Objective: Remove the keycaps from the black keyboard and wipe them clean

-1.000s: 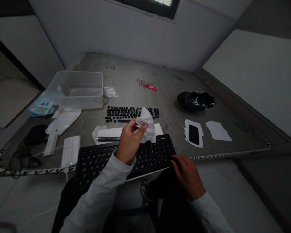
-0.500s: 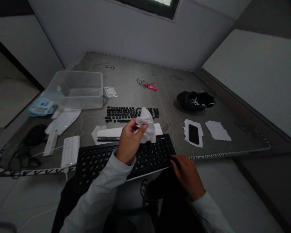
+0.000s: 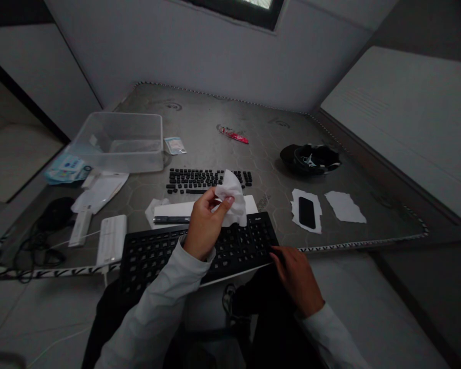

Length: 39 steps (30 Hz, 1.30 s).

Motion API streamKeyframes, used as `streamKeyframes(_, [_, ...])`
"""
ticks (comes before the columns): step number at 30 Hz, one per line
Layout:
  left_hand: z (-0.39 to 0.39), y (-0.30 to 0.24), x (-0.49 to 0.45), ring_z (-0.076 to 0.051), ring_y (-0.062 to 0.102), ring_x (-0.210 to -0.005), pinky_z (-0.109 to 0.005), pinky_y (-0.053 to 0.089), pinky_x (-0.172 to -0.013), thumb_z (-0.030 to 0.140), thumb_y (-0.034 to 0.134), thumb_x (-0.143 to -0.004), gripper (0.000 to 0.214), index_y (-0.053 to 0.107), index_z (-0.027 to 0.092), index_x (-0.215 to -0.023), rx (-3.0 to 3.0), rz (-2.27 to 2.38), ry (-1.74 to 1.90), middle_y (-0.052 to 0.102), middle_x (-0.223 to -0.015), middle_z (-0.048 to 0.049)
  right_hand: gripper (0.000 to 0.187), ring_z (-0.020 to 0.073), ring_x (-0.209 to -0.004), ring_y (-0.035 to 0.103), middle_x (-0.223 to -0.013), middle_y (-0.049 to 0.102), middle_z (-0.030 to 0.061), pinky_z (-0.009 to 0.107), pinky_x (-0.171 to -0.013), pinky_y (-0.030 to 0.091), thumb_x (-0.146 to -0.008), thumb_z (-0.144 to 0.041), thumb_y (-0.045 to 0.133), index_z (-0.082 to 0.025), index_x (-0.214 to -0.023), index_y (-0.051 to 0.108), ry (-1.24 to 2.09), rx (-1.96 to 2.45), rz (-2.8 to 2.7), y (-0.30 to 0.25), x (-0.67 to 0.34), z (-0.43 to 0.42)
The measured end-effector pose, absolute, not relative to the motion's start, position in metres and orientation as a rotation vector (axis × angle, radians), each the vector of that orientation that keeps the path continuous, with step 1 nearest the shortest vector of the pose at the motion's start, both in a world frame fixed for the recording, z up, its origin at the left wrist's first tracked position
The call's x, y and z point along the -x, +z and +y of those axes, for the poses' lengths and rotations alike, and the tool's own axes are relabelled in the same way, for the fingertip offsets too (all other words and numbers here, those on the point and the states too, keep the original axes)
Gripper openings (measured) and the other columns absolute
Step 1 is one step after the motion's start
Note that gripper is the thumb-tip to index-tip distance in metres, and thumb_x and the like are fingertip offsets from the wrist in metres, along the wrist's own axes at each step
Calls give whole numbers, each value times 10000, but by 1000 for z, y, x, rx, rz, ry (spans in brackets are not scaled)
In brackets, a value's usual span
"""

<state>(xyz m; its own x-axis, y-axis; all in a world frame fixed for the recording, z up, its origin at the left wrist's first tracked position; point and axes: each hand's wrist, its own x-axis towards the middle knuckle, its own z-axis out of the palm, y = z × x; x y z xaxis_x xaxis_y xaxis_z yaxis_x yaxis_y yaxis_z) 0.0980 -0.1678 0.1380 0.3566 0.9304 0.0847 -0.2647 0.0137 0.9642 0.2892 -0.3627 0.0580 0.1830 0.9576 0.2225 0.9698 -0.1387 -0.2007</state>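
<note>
My left hand (image 3: 206, 221) pinches a crumpled white tissue (image 3: 234, 197) between thumb and fingers, raised over the keyboard. The black keyboard (image 3: 234, 251) rests tilted across my lap at the table's front edge, its key sockets bare of caps over much of the board. At its right end my right hand (image 3: 297, 274) grips the edge, fingertips and thumb on the frame. Beyond it, loose black keycaps (image 3: 194, 178) lie in rows on the table. Between them are a white sheet (image 3: 176, 210) and a dark pen-like tool (image 3: 171, 220), partly hidden by my left hand.
To the left stand a clear plastic bin (image 3: 136, 161), a blue wipes pack (image 3: 67, 170), a white power strip (image 3: 112, 238) and black cables (image 3: 34, 251). On the right lie a black cap (image 3: 311, 159), a phone (image 3: 306, 212) on paper, and another paper piece (image 3: 344, 206). A red packet (image 3: 234, 135) lies farther back.
</note>
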Motion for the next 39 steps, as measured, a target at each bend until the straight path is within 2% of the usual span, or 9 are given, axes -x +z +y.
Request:
streamKeyframes(8, [-168,137,-98,-160,617,-836,-253,469,-764,338,699,-799,198,662,195,-932,-1194,731,1065,692,-908,-23,210,246,-841,618,-900,664,86,401,-774,469,-981,-321,449,-196,-962,617,13,2159,-1865,54,-295,-360])
streamKeyframes(13, [-168,137,-98,-158,617,-815,-253,471,-747,341,690,-806,211,665,194,-954,-1206,736,1067,694,-914,-26,241,244,-878,629,-930,686,82,411,-810,474,-960,-380,495,-210,-967,666,190,2097,-1697,61,-297,-358])
streamKeyframes(18, [-168,137,-98,-154,616,-814,-252,470,-750,344,689,-806,214,665,204,-965,-1192,726,1062,693,-905,-19,350,236,-853,647,-908,675,83,386,-780,512,-794,-548,664,-205,-793,730,410,2059,-1266,52,-311,-353])
streamKeyframes(22, [-168,138,-98,-159,624,-832,-261,475,-765,343,701,-793,213,669,201,-949,-1178,730,1070,698,-917,-25,409,259,-926,662,-1001,684,104,422,-870,501,-669,-607,730,-202,-724,753,570,2031,-1114,49,-322,-345])
streamKeyframes(25, [-167,138,-99,-160,628,-833,-264,480,-767,340,701,-794,212,668,198,-948,-1177,729,1075,699,-920,-27,397,250,-859,685,-1004,719,111,394,-810,522,-655,-580,744,-193,-745,747,770,2020,-1040,54,-324,-339])
streamKeyframes(28, [-168,138,-99,-157,626,-839,-263,479,-778,336,693,-804,204,666,198,-952,-1194,725,1075,696,-918,-26,393,234,-771,689,-877,750,88,356,-734,527,-647,-558,747,-183,-764,729,915,2041,-979,61,-323,-336])
streamKeyframes(39, [-167,138,-99,-165,620,-815,-260,463,-756,343,701,-783,206,669,198,-926,-1181,727,1062,693,-888,-20,380,208,-685,666,-752,751,62,317,-662,500,-588,-533,776,-176,-714,745,990,2094,-908,67,-324,-331])
